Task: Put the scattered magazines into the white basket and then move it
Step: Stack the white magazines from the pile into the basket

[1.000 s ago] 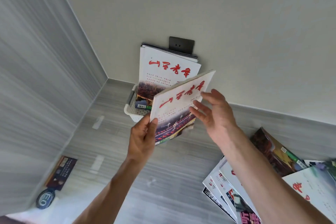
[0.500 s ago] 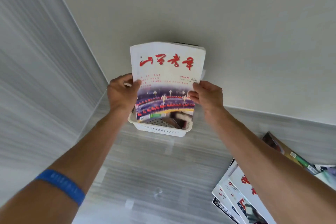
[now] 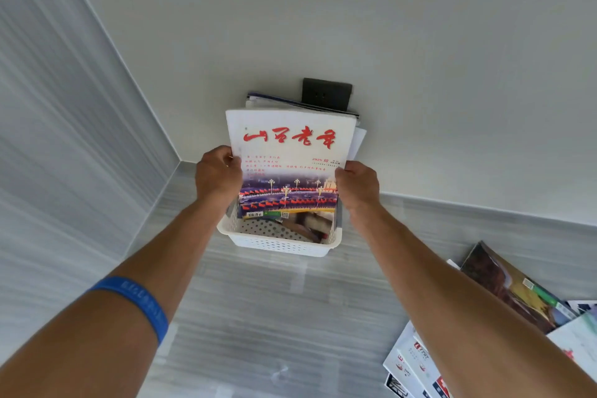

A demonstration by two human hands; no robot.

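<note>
A: Hands status?

B: Both clamped on one magazine [image 3: 287, 152]. Left hand [image 3: 218, 173] grips its left edge, right hand [image 3: 355, 186] its right edge. Hands apart, the magazine's width between them.

A: Which magazine?

B: White cover, red brush-style title, a night street photo with red flags on the lower half. Held upright, cover facing the camera.

A: Where is it relative to the basket?

B: Its bottom edge is inside the white basket [image 3: 277, 244], toward the back. More magazines [image 3: 300, 103] stand behind it, leaning on the wall; their top edges show above it. Something dark lies in the basket at front right, too blurred to identify.

A: Basket location?

B: On the grey wood-grain surface [image 3: 274, 317], pushed against the back wall, near the left corner. A dark wall socket [image 3: 326, 95] sits right above the stack, partly covered by it.

A: Anything still loose?

B: Yes. A pile of magazines [image 3: 513, 294] lies at lower right, well apart from the basket, overlapping each other, partly hidden under the right forearm. One with a dark reddish cover is on the far side, white covers nearer the camera.

A: Anything else?

B: Blue wristband [image 3: 139, 302] on the left forearm.
</note>
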